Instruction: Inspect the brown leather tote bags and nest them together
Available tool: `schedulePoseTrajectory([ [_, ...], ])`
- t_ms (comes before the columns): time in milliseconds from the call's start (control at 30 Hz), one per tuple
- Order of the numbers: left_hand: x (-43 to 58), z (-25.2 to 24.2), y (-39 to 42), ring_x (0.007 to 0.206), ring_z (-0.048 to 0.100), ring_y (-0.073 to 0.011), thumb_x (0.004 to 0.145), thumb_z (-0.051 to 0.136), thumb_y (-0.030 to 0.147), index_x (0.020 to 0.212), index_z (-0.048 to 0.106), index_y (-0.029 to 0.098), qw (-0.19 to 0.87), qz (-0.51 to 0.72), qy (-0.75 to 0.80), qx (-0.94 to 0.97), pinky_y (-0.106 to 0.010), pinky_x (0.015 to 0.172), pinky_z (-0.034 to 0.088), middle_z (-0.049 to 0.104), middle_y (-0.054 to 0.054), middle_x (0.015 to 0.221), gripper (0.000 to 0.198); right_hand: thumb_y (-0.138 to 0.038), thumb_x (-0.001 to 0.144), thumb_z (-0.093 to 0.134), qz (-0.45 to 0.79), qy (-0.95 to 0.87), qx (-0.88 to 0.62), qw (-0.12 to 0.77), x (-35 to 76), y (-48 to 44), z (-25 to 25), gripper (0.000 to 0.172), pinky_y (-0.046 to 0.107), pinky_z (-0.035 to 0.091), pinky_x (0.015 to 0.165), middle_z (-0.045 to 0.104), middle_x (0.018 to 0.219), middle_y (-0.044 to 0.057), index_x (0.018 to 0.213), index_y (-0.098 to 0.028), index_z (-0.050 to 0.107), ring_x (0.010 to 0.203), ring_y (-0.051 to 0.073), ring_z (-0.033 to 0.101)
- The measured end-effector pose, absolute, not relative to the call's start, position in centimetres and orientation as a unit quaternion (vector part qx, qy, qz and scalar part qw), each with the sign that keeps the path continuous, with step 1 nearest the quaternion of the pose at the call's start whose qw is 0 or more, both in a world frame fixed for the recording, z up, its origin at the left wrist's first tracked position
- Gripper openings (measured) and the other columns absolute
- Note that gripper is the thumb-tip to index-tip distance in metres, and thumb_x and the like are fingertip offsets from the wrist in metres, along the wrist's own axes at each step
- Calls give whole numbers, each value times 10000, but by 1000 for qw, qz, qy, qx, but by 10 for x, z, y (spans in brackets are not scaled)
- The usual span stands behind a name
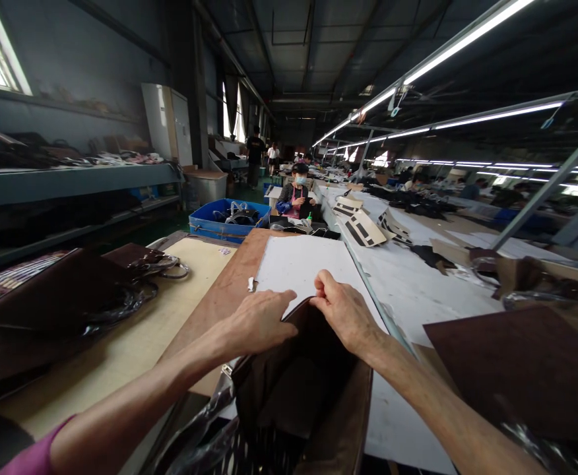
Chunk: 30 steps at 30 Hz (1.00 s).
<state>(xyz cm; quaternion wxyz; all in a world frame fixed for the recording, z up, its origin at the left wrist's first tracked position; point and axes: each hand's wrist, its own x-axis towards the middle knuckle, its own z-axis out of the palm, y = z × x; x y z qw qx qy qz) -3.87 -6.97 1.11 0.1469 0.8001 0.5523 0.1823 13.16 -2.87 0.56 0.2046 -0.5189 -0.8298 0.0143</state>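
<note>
1. A dark brown bag (301,382) is held at the bottom centre of the view, its mouth turned towards the wearer; directions below are taken from it as the dial's middle.
2. The bag's rim is pinched near 12 o'clock by the right hand (346,310), with thumb and finger closed on the edge.
3. The rim is met at 11 o'clock by the left hand (262,323); whether it is gripped or only steadied there cannot be told.
4. A white sheet (309,260) is laid at 12 o'clock, past both hands, on a brown board (212,287), which is exposed towards 10 o'clock.
5. More brown bags (76,290) are piled between 9 and 10 o'clock.
6. A brown panel (521,369) is laid at 3 o'clock, and cream pieces (363,227) with black strips are placed at 1 o'clock on the long white surface (427,284).
7. A blue bin (210,227) is stationed at 11 o'clock; farther off, at 12 o'clock, dark material is held by a masked co-worker (293,198).
</note>
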Motion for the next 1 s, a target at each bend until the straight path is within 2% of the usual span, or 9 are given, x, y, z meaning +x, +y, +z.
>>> schedulePoseTrajectory([
  [133, -13, 9, -25, 653, 570, -177, 660, 525, 254, 858, 639, 169, 156, 168, 496, 837, -238, 569, 371, 659, -44, 750, 244, -154, 754, 478, 38, -826, -523, 208, 134, -28, 6, 188, 229, 326, 599, 615, 739, -19, 918, -237, 437, 697, 141, 568],
  [233, -6, 1, -10, 625, 562, -154, 676, 502, 249, 791, 666, 164, 180, 175, 462, 851, -219, 552, 368, 667, -35, 718, 218, -189, 734, 515, 46, -803, -562, 191, 144, -39, 11, 353, 251, 356, 645, 626, 885, 35, 1069, -226, 410, 814, 181, 581],
  [333, -8, -6, -9, 624, 556, -148, 678, 469, 222, 772, 679, 171, 178, 197, 457, 849, -215, 537, 354, 665, -24, 693, 235, -325, 668, 604, 78, -751, -637, 155, 161, -61, 19, 530, 289, 377, 670, 616, 956, 86, 1139, -201, 394, 881, 241, 569],
  [400, -9, -6, -11, 648, 557, -148, 662, 471, 207, 809, 683, 193, 188, 208, 454, 846, -213, 549, 357, 667, -11, 703, 259, -388, 659, 599, 143, -730, -652, 146, 173, -76, 22, 469, 279, 384, 657, 626, 927, 65, 1070, -214, 455, 849, 228, 571],
  [500, -7, -2, -14, 658, 552, -146, 632, 486, 206, 856, 682, 238, 202, 203, 456, 843, -210, 554, 355, 663, 12, 696, 300, -345, 700, 539, 248, -738, -610, 145, 187, -86, 23, 214, 224, 373, 583, 634, 803, -10, 882, -233, 547, 726, 160, 566],
  [600, -3, 8, -17, 599, 521, -140, 609, 481, 206, 776, 691, 218, 192, 179, 459, 849, -210, 505, 319, 626, 11, 605, 268, -231, 684, 505, 234, -759, -595, 121, 197, -77, 22, 86, 207, 329, 515, 596, 647, -38, 723, -220, 580, 625, 133, 537],
  [733, -4, 23, -23, 571, 483, -128, 596, 442, 177, 735, 681, 190, 180, 165, 459, 854, -212, 496, 296, 597, 12, 568, 277, -139, 666, 454, 134, -786, -596, 95, 206, -46, 26, 203, 214, 329, 575, 612, 662, -24, 719, -230, 627, 694, 144, 557],
  [1000, -16, 8, -21, 592, 487, -118, 626, 457, 191, 712, 665, 183, 195, 156, 488, 837, -200, 519, 297, 586, 16, 574, 225, -96, 702, 427, 96, -847, -520, 56, 208, -11, 10, 286, 211, 343, 651, 659, 786, -28, 816, -258, 633, 810, 141, 581],
])
